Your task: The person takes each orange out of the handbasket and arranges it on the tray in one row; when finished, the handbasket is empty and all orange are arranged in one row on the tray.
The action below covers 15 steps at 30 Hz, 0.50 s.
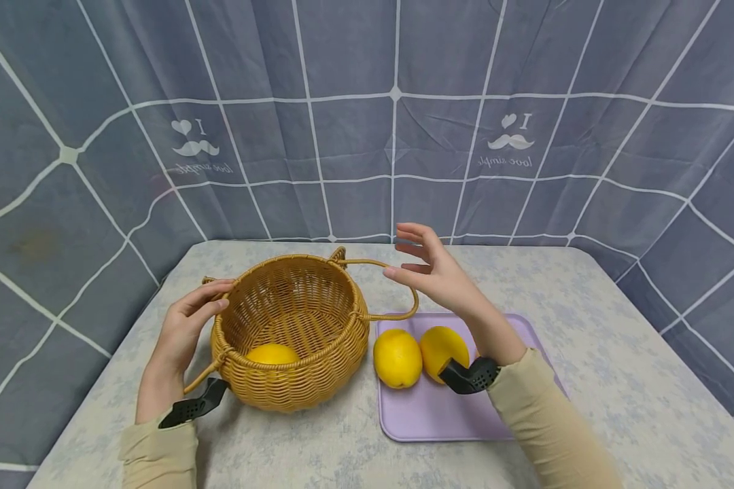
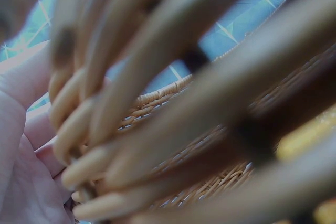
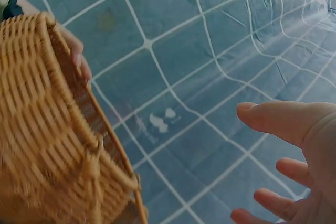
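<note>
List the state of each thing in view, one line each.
Wicker basket: upright on the table, handle folded down behind, one lemon inside.
Lemon in basket: resting on the bottom.
Two lemons: side by side on the tray.
Purple tray: flat on the table.
Left hand: holds the basket rim.
Right hand: open, holding nothing, above the handle.

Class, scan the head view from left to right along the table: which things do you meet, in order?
Left hand → wicker basket with a lemon inside → left lemon on the tray → second lemon → purple tray's right edge.
</note>
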Tool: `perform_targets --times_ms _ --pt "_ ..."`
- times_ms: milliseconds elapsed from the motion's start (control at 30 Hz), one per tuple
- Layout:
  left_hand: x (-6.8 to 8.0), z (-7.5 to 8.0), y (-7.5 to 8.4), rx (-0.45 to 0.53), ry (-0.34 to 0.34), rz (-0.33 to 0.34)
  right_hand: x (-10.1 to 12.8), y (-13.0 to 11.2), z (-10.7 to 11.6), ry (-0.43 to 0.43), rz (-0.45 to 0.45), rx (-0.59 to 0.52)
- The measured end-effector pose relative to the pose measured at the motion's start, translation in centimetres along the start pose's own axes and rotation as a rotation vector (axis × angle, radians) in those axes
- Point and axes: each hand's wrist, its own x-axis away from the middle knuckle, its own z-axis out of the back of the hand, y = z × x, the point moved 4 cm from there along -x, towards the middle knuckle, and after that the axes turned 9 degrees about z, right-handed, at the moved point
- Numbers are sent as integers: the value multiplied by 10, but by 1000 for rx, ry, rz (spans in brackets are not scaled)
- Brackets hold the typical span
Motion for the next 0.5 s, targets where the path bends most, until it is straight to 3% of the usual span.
perform_targets --times_ms 500 --pt "0 1 -1 5 -1 8 -52 -12 -47 -86 -1 -183"
